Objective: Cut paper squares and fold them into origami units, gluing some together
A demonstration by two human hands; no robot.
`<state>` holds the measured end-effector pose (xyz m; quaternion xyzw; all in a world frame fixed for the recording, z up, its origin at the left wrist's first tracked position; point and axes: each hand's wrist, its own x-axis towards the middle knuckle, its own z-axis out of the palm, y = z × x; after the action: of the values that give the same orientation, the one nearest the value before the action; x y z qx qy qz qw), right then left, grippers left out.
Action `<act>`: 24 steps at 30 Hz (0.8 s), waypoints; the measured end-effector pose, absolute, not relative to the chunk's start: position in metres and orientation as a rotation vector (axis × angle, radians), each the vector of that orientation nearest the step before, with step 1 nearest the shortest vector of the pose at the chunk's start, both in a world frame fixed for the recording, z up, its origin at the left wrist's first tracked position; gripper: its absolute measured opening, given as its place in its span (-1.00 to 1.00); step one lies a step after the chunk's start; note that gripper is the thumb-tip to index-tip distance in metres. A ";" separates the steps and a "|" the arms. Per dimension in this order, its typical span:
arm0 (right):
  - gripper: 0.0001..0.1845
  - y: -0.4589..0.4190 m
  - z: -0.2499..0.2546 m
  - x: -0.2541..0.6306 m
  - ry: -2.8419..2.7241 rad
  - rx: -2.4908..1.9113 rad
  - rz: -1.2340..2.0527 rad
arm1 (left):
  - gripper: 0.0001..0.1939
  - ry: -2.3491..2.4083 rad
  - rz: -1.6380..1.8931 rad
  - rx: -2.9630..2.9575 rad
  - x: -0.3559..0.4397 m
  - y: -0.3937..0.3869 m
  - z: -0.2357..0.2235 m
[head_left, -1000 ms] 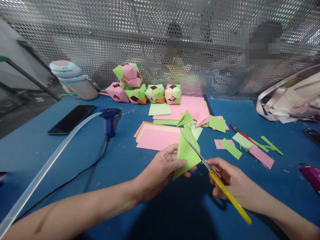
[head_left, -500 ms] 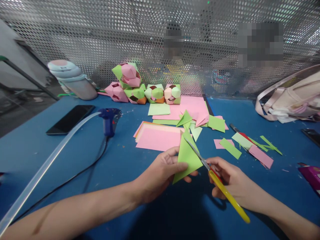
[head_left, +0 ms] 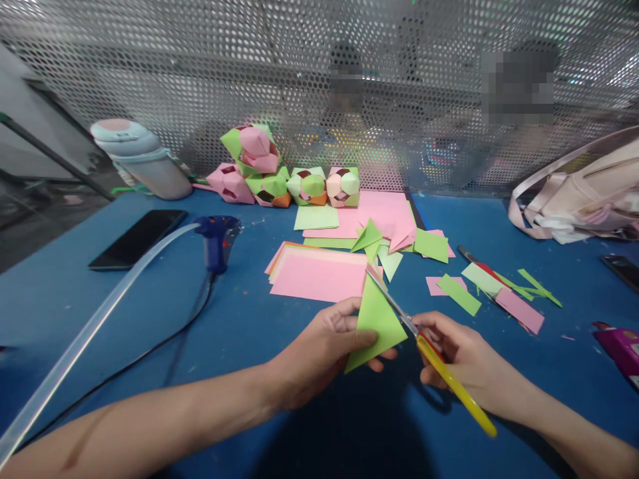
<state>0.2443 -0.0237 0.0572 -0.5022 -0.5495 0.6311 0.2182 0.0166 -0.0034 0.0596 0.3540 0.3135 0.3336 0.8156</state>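
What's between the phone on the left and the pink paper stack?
The blue glue gun; the head view shows it on the table between the phone and the stack.

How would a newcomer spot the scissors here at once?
At the blue table, look for the right hand, lower right of centre. It holds the scissors at the edge of the green paper in the left hand. Their long, bright yellow handle sets them apart from that paper and the pink sheet nearby.
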 end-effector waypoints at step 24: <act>-0.43 0.005 0.054 0.277 -2.218 -1.706 0.892 | -0.45 0.679 0.673 0.966 0.006 0.001 0.056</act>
<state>0.2771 0.0050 0.0541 -0.5780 -0.7512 0.3021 0.1022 0.0062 0.0014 0.0556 0.4466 0.3139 0.3110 0.7780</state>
